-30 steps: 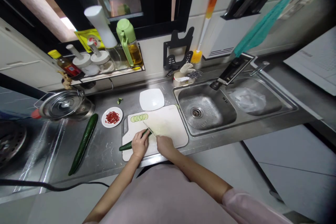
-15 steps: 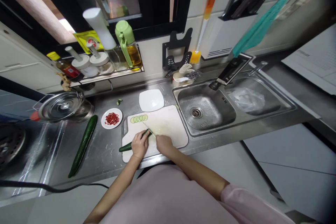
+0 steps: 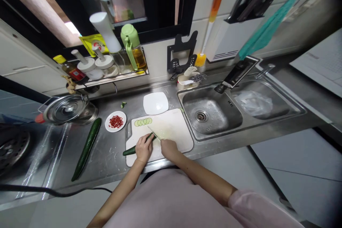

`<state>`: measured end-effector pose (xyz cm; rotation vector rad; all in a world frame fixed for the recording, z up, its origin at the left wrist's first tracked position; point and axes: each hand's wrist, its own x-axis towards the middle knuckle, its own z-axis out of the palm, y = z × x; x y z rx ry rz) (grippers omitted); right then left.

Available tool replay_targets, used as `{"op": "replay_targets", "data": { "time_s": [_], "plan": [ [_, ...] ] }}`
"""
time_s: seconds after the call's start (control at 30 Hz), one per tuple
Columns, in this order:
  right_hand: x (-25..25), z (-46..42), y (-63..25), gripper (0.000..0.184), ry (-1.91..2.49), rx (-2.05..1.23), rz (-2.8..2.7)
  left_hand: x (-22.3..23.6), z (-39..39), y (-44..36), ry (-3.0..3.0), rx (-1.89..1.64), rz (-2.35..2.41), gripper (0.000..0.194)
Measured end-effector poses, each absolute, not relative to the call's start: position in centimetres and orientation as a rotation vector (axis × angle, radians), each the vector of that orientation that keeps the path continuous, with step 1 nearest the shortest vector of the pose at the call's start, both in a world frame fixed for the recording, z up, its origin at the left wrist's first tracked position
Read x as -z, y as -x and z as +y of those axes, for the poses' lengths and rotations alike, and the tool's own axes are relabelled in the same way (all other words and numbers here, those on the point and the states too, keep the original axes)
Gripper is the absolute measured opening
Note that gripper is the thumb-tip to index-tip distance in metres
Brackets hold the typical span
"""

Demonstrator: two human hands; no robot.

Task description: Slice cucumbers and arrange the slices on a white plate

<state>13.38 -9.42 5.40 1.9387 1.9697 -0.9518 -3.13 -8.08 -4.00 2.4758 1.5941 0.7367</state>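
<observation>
Left hand (image 3: 144, 148) curled over a cucumber (image 3: 129, 151) lying slantwise on the board (image 3: 173, 133), right hand (image 3: 169, 149) closed in a fist around the knife (image 3: 155, 133), its blade at the cucumber's upper end, slices (image 3: 143, 122) in a row beyond

one dark-green cucumber (image 3: 129, 150), aslant on a white cutting board (image 3: 177, 135); one knife (image 3: 154, 133), blade at the cucumber's right end; pale slices (image 3: 143, 122), overlapping in a row.

cucumbers (image 3: 87, 149): 2 | cutting board (image 3: 177, 128): 1 | plates (image 3: 156, 103): 2 | sink basins (image 3: 213, 112): 2
</observation>
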Motion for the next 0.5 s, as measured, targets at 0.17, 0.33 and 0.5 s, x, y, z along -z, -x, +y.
{"op": "replay_targets", "data": {
  "time_s": [0.17, 0.33, 0.5],
  "plan": [
    [-5.29, -9.28, -13.41, 0.029, -1.940, 0.960, 1.995, 4.09, -8.03, 3.17, -2.499, -0.747, 1.590, 0.037],
    [-5.23, -9.30, -13.56, 0.026, -1.929, 0.966, 1.988, 3.98, -8.12, 3.17, -2.471, -0.726, 1.594, 0.038],
    [-4.85, -9.17, -13.62, 0.025, -1.923, 0.951, 2.009, 4.01, -8.17, 3.17, -2.468, -0.722, 1.602, 0.038]
  ]
}}
